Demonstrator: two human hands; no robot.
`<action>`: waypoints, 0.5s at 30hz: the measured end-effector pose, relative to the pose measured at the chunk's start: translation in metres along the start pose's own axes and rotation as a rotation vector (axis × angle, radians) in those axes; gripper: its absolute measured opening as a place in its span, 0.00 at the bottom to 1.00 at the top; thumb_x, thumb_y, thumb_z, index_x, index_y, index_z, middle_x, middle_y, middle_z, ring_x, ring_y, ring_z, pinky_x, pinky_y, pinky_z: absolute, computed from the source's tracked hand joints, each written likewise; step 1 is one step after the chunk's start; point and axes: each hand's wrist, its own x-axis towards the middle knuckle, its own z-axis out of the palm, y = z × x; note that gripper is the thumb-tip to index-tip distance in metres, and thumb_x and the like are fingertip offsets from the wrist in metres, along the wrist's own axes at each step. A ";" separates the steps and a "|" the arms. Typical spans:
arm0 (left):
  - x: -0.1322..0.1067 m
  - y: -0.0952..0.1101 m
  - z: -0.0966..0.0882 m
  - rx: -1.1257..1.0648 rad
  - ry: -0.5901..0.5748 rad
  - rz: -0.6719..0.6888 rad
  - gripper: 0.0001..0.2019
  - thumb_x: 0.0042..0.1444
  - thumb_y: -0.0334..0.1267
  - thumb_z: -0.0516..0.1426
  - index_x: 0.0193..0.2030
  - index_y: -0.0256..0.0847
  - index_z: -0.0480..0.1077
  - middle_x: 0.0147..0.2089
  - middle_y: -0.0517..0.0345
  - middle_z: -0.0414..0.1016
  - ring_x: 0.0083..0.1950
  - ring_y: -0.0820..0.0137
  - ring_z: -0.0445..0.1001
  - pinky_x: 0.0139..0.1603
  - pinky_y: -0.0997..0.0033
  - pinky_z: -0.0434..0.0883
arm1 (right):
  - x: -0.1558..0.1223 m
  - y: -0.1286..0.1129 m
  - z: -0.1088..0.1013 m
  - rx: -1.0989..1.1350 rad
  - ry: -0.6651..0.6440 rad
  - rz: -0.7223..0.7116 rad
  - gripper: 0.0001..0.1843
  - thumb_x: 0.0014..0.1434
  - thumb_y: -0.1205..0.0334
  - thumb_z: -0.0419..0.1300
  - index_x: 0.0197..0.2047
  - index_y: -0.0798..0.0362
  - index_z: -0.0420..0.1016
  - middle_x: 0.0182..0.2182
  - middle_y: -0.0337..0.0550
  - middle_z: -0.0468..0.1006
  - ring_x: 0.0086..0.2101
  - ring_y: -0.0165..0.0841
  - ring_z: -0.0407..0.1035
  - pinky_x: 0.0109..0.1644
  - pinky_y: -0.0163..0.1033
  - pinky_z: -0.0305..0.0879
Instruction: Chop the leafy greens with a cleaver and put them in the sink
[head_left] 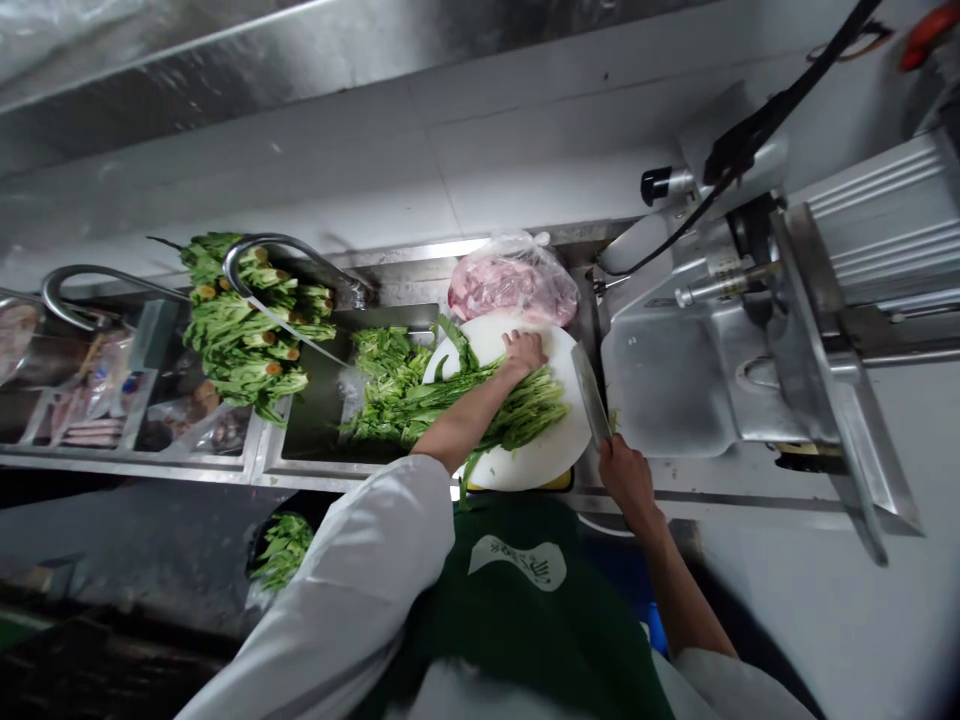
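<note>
A bunch of long-stalked leafy greens (534,412) lies across a round white cutting board (525,468), leaves to the left and stalks to the right. My left hand (525,350) rests at the far side of the bunch, fingers curled down on the stalks; the forearm hides part of the greens. My right hand (624,472) is wrapped round the handle of a cleaver (592,396). Its blade stands at the board's right edge, a short way from the stalk ends.
Behind the board sits bagged raw meat (514,280). To the left, a running faucet (281,240) pours into a sink (311,425) with cut greens (386,375). Bundled greens (251,330) are piled beside it. A metal slicer (810,330) stands at right.
</note>
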 end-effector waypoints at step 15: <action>-0.043 -0.134 -0.004 -0.037 0.130 0.071 0.17 0.68 0.34 0.49 0.54 0.36 0.76 0.53 0.47 0.75 0.53 0.66 0.70 0.60 0.67 0.66 | 0.004 -0.022 -0.007 -0.034 -0.038 -0.031 0.21 0.73 0.56 0.41 0.51 0.57 0.71 0.38 0.56 0.81 0.39 0.41 0.77 0.42 0.40 0.62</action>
